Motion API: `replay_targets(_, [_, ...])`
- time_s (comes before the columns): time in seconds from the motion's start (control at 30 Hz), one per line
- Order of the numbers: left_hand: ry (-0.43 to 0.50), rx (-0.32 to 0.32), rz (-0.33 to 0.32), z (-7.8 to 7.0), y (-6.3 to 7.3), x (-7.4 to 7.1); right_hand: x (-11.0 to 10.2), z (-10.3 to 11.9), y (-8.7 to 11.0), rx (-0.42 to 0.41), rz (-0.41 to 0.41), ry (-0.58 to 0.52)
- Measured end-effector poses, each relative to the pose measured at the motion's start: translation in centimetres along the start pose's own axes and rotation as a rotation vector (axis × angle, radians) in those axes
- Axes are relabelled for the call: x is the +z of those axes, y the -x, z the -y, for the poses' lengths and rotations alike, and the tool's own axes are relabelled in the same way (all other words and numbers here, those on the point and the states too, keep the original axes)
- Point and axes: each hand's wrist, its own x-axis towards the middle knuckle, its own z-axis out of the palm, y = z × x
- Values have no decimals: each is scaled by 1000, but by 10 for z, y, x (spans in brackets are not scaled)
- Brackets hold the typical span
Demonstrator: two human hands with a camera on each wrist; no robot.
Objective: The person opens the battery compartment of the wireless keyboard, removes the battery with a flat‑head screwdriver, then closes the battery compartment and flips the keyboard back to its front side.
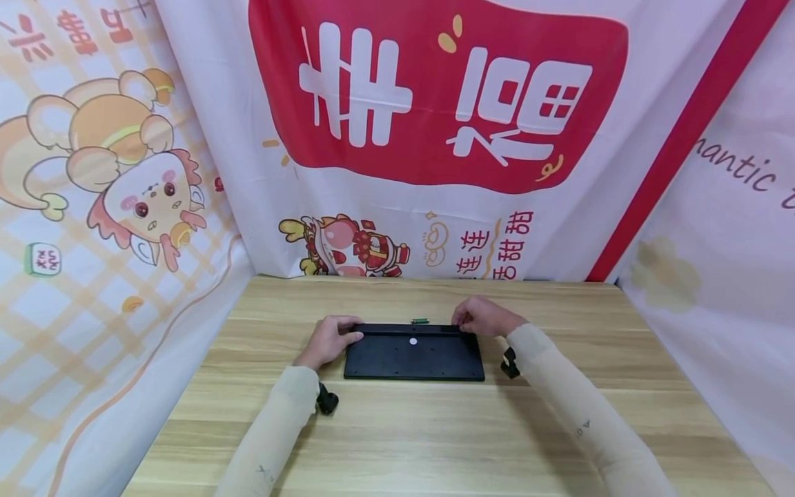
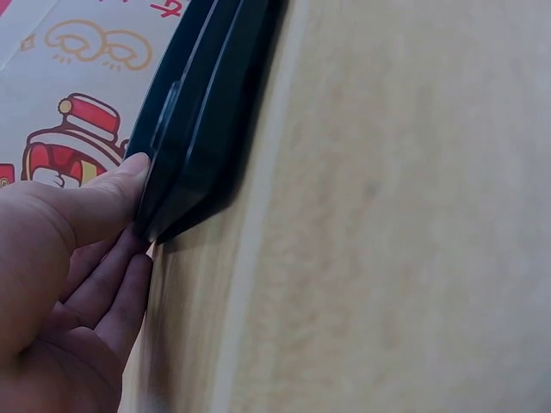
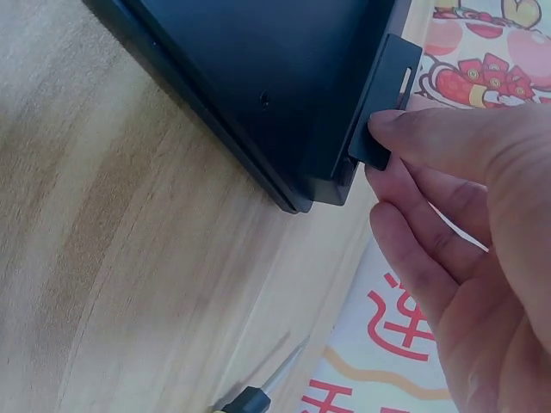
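Note:
A black keyboard (image 1: 413,360) lies face down on the table, with a round white sticker near its raised far edge. My left hand (image 1: 329,342) grips the keyboard's left end; in the left wrist view the thumb (image 2: 133,165) rests against the edge and the other fingers are below. At the far right corner, my right hand (image 1: 487,317) pinches a small black battery cover (image 3: 386,95) between thumb and fingers. The cover lies against the raised edge; whether it is seated cannot be told. A green battery (image 1: 420,321) lies just behind the keyboard.
A screwdriver (image 3: 248,401) lies on the wooden table (image 1: 410,435) near my right hand, its thin metal shaft pointing away. Printed cloth (image 1: 435,207) hangs along the table's back edge and at both sides.

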Motion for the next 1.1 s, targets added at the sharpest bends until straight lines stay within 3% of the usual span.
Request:
replay_targets(0.27, [1, -3, -1, -1, 0, 0, 0, 6, 1, -41, -20, 139])
replay_targets(0.43, [7, 4, 1, -1, 1, 0, 0, 9, 4, -75, -39, 166])
replay_targets(0.73, [17, 3, 3, 0, 1, -1, 8, 11, 5, -30, -64, 178])
replay_targets(1.1, [5, -5, 8, 1, 0, 0, 19, 10, 5, -43, -133, 300])
